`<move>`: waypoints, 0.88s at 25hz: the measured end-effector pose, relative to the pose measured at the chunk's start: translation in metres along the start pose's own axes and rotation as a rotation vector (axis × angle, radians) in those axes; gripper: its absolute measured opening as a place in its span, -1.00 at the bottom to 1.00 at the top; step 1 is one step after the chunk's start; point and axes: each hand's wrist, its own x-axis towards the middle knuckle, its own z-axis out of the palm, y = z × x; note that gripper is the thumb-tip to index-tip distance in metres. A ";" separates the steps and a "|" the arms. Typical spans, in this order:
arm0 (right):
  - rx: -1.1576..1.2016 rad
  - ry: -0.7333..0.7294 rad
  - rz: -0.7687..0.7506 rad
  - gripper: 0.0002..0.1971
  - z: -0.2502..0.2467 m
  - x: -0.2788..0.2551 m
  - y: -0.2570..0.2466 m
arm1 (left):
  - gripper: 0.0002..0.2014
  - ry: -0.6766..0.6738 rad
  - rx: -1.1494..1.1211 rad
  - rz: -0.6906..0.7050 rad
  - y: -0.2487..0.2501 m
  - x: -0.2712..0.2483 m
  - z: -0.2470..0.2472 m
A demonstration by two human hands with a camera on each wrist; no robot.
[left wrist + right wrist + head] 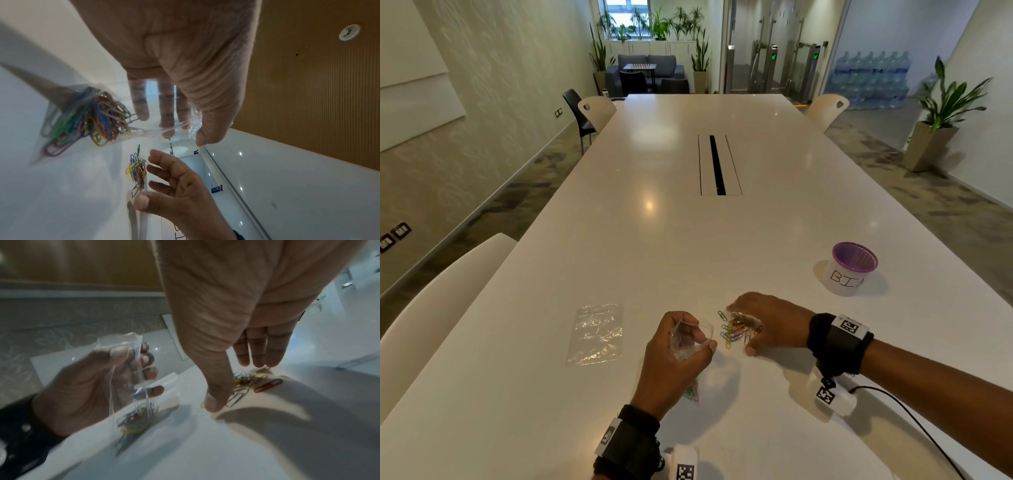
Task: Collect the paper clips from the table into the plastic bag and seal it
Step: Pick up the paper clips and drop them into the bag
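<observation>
My left hand (681, 346) grips a small clear plastic bag (690, 337) by its open mouth, held upright near the table's front. Several coloured paper clips (86, 116) lie in the bag's bottom, which rests on the table. A loose pile of coloured paper clips (736, 330) lies on the white table (688, 222) just right of the bag. My right hand (763, 322) hovers over that pile with fingers spread and thumb (216, 400) low beside a silver clip (236, 398). I cannot see any clip held in it.
A second clear plastic bag (595, 334) lies flat to the left. A white tub with a purple rim marked BIN (851, 269) stands at the right. A cable slot (717, 164) runs down the table's middle. A black cable (914, 421) trails from my right wrist.
</observation>
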 end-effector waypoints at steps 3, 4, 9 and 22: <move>-0.031 -0.038 0.135 -0.06 -0.012 -0.004 0.004 | -0.65 -0.003 0.001 0.000 -0.002 0.000 0.000; -0.035 -0.048 0.157 -0.18 -0.012 -0.003 0.003 | -0.65 -0.005 0.002 -0.001 -0.002 0.000 0.000; 0.011 0.070 0.171 -0.51 -0.005 0.015 -0.011 | -0.65 0.004 0.013 0.009 -0.001 0.000 0.001; -0.108 0.101 0.051 -0.73 0.020 0.019 -0.046 | -0.64 -0.005 0.039 0.013 -0.005 -0.001 0.002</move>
